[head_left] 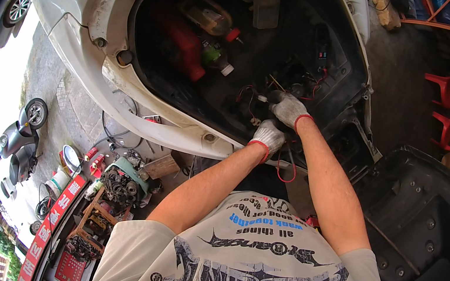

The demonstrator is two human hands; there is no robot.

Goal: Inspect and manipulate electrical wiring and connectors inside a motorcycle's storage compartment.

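Both my hands wear pale knit gloves with red cuffs. They are close together over the near edge of the dark storage compartment (pixel 238 62) in a white scooter body (pixel 165 124). My right hand (pixel 289 111) is closed among thin wires (pixel 249 94); what its dark fingertips hold is hidden. Just below it, my left hand (pixel 268 137) is also curled closed, its fingertips out of sight. Beside the left hand sits a small pale connector (pixel 255 122). A red cable (pixel 285 180) loops down below the hands. Farther in lies a dark handheld meter (pixel 322 46) with a red lead.
The compartment also holds a bottle of yellowish liquid (pixel 207 14), a red container (pixel 179 40), a small bottle with a green label (pixel 213 55) and a clear plastic box (pixel 266 10). A large black seat (pixel 429 234) stands at right. Engine parts (pixel 126 180) lie lower left.
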